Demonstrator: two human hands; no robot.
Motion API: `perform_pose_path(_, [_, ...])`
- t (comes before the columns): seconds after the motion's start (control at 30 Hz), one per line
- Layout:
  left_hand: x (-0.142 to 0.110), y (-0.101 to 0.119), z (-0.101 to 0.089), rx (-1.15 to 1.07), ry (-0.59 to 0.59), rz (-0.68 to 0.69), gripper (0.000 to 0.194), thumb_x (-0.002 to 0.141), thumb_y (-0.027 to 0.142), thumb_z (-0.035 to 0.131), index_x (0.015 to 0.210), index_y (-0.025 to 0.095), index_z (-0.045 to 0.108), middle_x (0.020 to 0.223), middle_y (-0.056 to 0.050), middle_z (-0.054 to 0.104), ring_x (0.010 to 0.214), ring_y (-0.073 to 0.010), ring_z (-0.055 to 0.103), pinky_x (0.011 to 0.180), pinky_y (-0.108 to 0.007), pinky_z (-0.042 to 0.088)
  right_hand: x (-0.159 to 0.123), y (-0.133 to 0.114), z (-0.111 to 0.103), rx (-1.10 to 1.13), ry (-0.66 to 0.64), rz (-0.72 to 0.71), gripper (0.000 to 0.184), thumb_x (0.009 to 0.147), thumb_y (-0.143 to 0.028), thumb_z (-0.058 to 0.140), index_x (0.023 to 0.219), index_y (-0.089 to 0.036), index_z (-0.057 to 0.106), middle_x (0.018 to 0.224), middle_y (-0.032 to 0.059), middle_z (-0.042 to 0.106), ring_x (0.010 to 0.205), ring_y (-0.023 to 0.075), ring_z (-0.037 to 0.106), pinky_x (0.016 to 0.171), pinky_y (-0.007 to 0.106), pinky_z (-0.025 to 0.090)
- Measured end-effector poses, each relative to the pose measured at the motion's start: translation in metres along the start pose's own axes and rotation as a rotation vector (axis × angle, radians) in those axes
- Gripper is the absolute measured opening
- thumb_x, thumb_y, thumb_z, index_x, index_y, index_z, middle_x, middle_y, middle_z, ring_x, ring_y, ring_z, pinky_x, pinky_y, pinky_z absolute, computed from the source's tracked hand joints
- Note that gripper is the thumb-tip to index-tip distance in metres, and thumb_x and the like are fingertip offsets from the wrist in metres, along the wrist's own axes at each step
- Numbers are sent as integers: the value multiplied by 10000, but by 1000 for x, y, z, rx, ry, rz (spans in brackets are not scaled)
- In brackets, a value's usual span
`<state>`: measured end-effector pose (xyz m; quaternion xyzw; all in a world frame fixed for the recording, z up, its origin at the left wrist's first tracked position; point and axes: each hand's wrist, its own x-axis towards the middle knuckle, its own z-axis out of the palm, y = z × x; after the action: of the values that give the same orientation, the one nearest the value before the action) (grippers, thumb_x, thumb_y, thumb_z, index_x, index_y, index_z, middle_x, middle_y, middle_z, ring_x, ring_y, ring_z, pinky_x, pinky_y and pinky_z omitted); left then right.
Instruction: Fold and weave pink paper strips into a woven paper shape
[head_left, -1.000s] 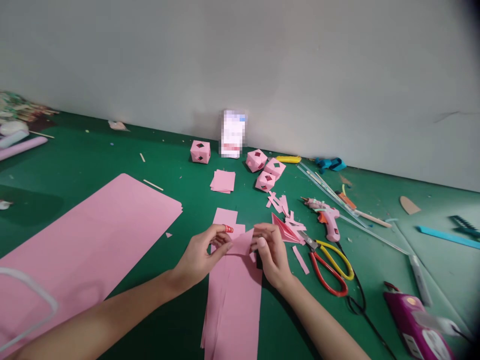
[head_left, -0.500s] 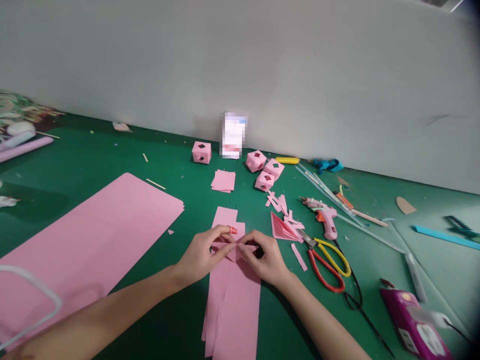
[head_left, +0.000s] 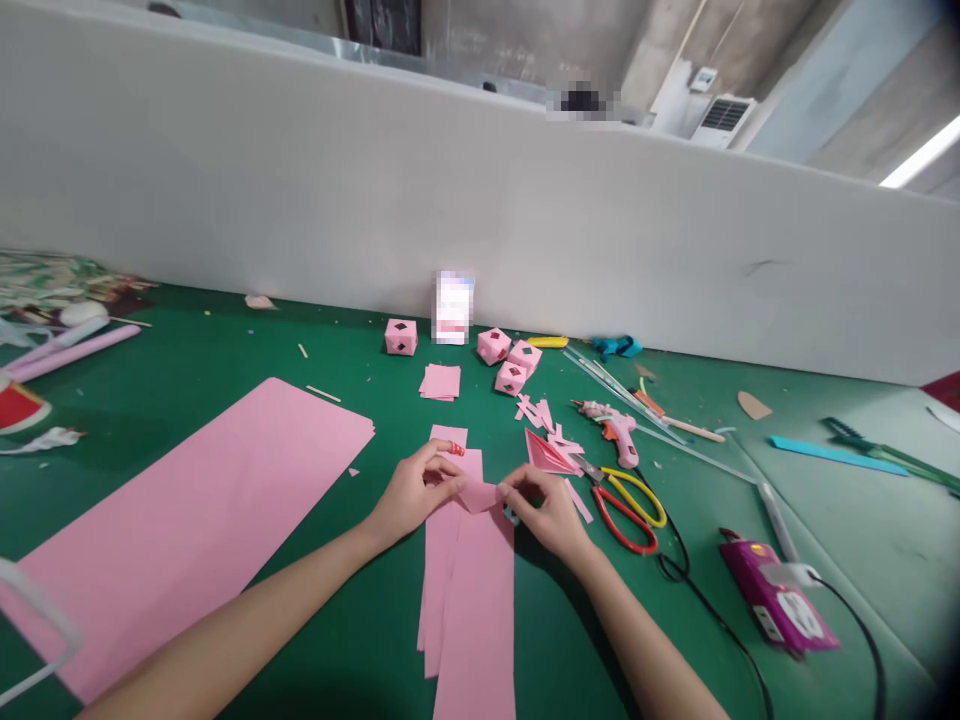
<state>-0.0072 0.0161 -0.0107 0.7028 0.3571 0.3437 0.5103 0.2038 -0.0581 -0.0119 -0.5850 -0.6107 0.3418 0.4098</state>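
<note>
Between both hands is a small piece of pink paper (head_left: pixel 478 496), held over a pile of long pink paper strips (head_left: pixel 478 610). My left hand (head_left: pixel 420 488) pinches its left side between thumb and fingers; a red wrap circles one fingertip. On the other side, my right hand (head_left: pixel 546 510) pinches the right corner. The piece looks slightly bent, and its exact folds are hard to make out. Just right of my right hand lie a folded pink paper shape (head_left: pixel 546 453) and scissors (head_left: pixel 626 505) with one red and one yellow handle.
Large pink sheets (head_left: pixel 195 520) cover the left of the green table. Farther back are pink paper cubes (head_left: pixel 401 338), a stack of pink squares (head_left: pixel 440 382) and a blurred-out screen (head_left: pixel 452 308). To the right lie a glue gun (head_left: pixel 616 430), paper scraps and a purple power strip (head_left: pixel 776 595).
The view has tilted up, showing more beyond the partition. Both hands still pinch the paper; its raised side points have given way to a flatter, turned shape.
</note>
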Motion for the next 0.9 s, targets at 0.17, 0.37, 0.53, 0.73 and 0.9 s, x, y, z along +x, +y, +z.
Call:
perform_pose_path(0.17, [2, -8, -1, -81, 107, -31, 338, 816, 346, 673, 1060, 165, 525, 830, -36, 738, 794, -188, 698, 756, -299, 515, 3, 7, -15, 44, 66, 25, 271, 848, -418, 625, 786, -155, 646, 672, 21, 644, 581, 137, 587, 548, 248, 472])
perform_pose_path(0.37, [8, -22, -2, -177, 264, -21, 341, 804, 403, 675, 1012, 164, 551, 853, -29, 693, 710, -152, 662, 636, -253, 518, 6, 25, -36, 135, 159, 82, 358, 759, -498, 683, 879, -164, 634, 637, -1, 632, 480, 128, 565, 410, 220, 433])
perform_pose_path(0.53, [11, -27, -1, -164, 348, 63, 331, 777, 426, 687, 970, 177, 586, 872, -49, 690, 886, -215, 674, 658, -283, 561, 7, 32, -62, 44, 95, 137, 352, 705, -454, 739, 860, -145, 675, 671, 30, 675, 524, 128, 611, 437, 206, 468])
perform_pose_path(0.73, [10, -24, -2, -159, 299, 91, 325, 728, 386, 736, 928, 181, 585, 708, 8, 675, 716, -177, 670, 673, -296, 557, 2, 27, -80, -119, -11, 95, 252, 731, -336, 732, 894, -147, 698, 710, 43, 710, 572, 158, 658, 463, 216, 484])
perform_pose_path(0.9, [12, -24, -2, -203, 292, 87, 335, 703, 385, 754, 890, 174, 573, 731, -9, 701, 719, -174, 672, 695, -301, 548, 3, 27, -83, -404, -22, 31, 173, 791, -342, 674, 809, -174, 707, 675, 18, 707, 538, 156, 656, 517, 230, 467])
